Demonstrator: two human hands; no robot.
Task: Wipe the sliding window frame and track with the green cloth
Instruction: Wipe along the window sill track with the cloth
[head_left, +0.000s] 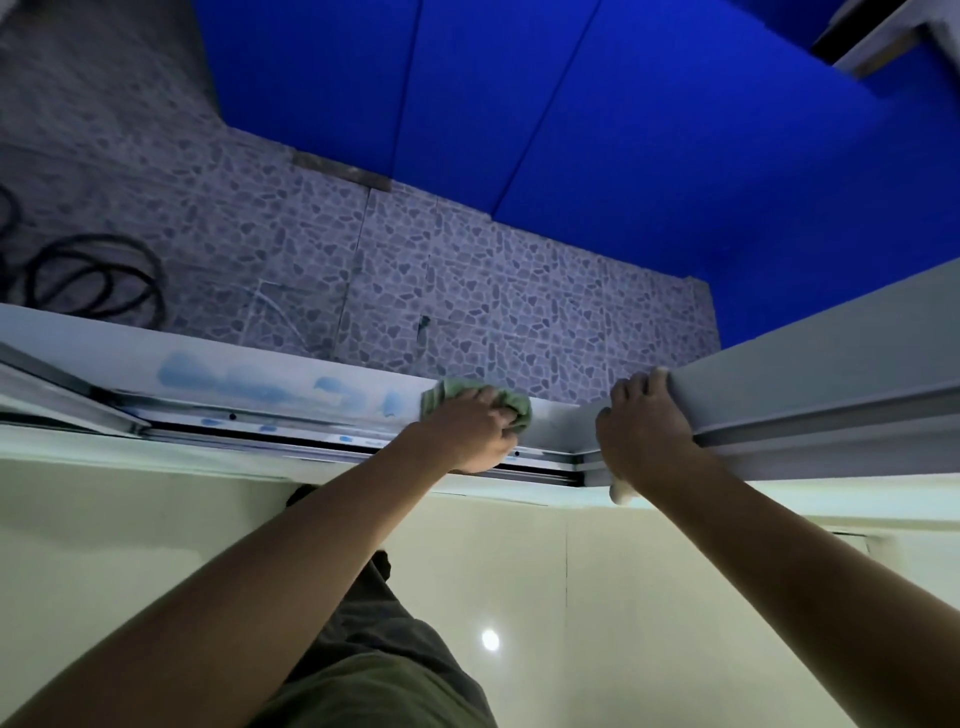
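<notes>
Beyond a pebble-tiled floor (467, 291), the green cloth (511, 408) was gripped in the left hand (467, 431) on the window frame (291, 382); blue smears to its left looked unwiped. The right hand (644, 431) was curled over the frame's side rail (810, 374).

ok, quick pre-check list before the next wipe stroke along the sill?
1. Green cloth gripped in left hand: ok.
2. Cloth touching the window frame: ok.
3. Right hand bracing on the side frame: ok.
4. Blue smears to the left not yet wiped: not ok.
5. Track free of blue spots: not ok.
6. Cloth still clean enough: cannot tell.
</notes>
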